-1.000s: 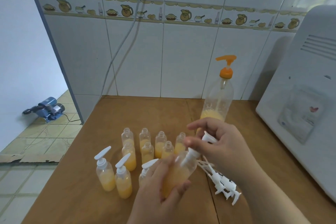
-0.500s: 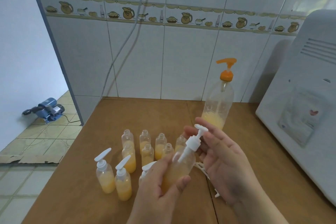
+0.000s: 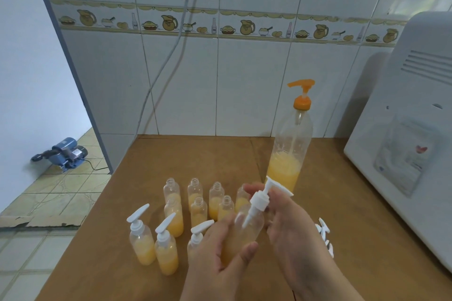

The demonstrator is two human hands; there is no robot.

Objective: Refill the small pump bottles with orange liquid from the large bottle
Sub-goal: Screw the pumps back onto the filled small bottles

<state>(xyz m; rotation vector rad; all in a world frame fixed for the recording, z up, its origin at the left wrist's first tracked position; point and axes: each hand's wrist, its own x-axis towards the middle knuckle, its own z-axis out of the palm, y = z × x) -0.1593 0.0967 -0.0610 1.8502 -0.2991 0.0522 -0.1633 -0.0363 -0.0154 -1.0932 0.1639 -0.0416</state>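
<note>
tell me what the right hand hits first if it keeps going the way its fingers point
Probably the open small bottles just beyond the fingertips of the right hand, up-left past the pump cap; depth is unclear from this single view.

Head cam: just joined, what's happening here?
A person is putting a white pump top on a small bottle of orange liquid. The left hand grips the bottle, tilted over the table; the right hand is at the pump collar. Three small bottles already carry pumps, e.g.; seven filled ones behind stand open, e.g.. The large bottle is about a third full. Spare pumps lie to the right.
</note>
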